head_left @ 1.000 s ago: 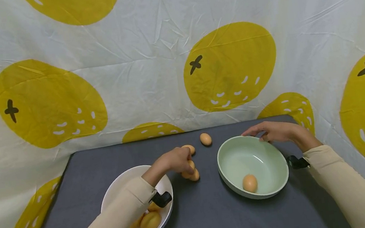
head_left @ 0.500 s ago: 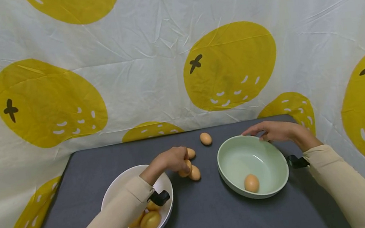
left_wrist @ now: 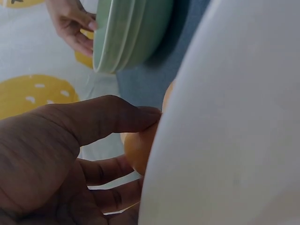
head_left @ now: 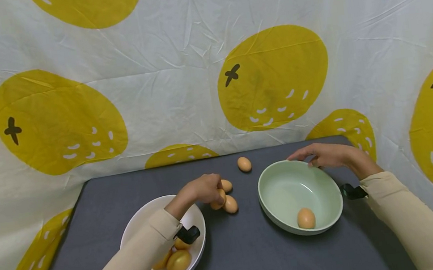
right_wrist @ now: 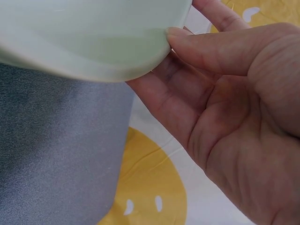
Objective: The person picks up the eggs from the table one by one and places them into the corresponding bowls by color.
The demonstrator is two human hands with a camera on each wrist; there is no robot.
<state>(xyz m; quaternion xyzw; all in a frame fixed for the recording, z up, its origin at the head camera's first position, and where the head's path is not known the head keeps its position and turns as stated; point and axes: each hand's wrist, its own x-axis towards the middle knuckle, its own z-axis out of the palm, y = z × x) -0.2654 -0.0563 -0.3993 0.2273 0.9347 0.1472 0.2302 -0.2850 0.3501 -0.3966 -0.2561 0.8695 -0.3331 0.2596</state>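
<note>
Cloth [head_left: 173, 45]: behind everything we see white fabric printed with large yellow fruit shapes.
Bench [head_left: 239, 254]: dark grey, carrying two bowls and loose eggs.
White bowl [head_left: 143, 216]: on our left, partly covered by a beige sleeve [head_left: 131, 262].
Green bowl [head_left: 281, 185]: on our right, upright.
Right hand [head_left: 326, 156]: we see it pinch the green bowl's far rim, thumb over the edge.
Left hand [head_left: 202, 189]: beyond the white bowl, pinching one egg between thumb and fingers.
Golden eggs [head_left: 179, 261]: at least three, inside the white bowl.
Pinched egg [left_wrist: 139, 147]: just beside a loose egg [head_left: 230, 204]; we cannot tell whether it touches the bench.
Other tan eggs: one inside the green bowl [head_left: 306, 218], two farther back [head_left: 226, 185] [head_left: 244, 164].
</note>
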